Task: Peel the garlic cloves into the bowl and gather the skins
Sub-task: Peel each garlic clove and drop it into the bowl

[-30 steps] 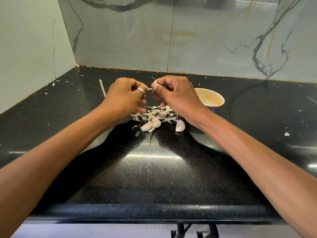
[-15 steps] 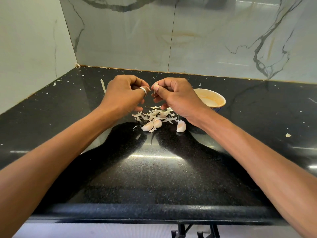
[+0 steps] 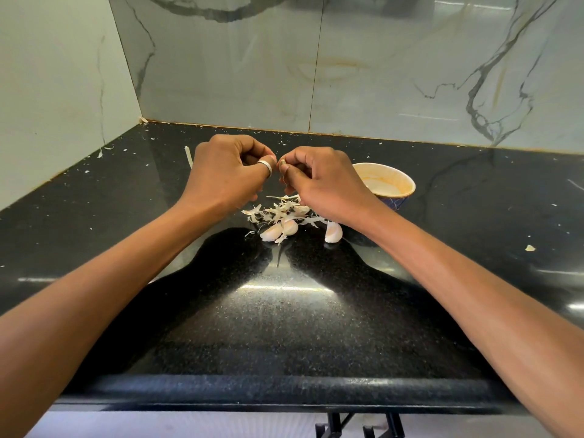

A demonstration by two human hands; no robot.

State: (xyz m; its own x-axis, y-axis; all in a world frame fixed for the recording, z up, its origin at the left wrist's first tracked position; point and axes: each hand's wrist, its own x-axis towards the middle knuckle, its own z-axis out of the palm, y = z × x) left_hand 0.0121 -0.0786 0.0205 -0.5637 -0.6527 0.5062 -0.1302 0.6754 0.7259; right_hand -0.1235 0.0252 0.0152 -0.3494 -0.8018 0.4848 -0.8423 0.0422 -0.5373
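Observation:
Both hands are raised together above a heap of white garlic skins (image 3: 281, 211) on the black counter. My left hand (image 3: 227, 175), with a ring on one finger, and my right hand (image 3: 319, 181) pinch one small garlic clove (image 3: 282, 162) between their fingertips; most of the clove is hidden. Two unpeeled cloves (image 3: 279, 230) lie at the front of the heap, and a third clove (image 3: 333, 232) lies just right of it under my right wrist. A small cream-lined bowl (image 3: 395, 181) stands right of my right hand.
The black stone counter (image 3: 284, 311) ends at marble walls behind and on the left. Small skin scraps are scattered over it, including a long strip (image 3: 188, 156) behind my left hand and a flake (image 3: 530, 247) at the right. The counter's rounded front edge is near me.
Both hands have stayed close together over the heap, with the fingertips drawn a little nearer to each other around the clove. The cloves on the counter have not moved.

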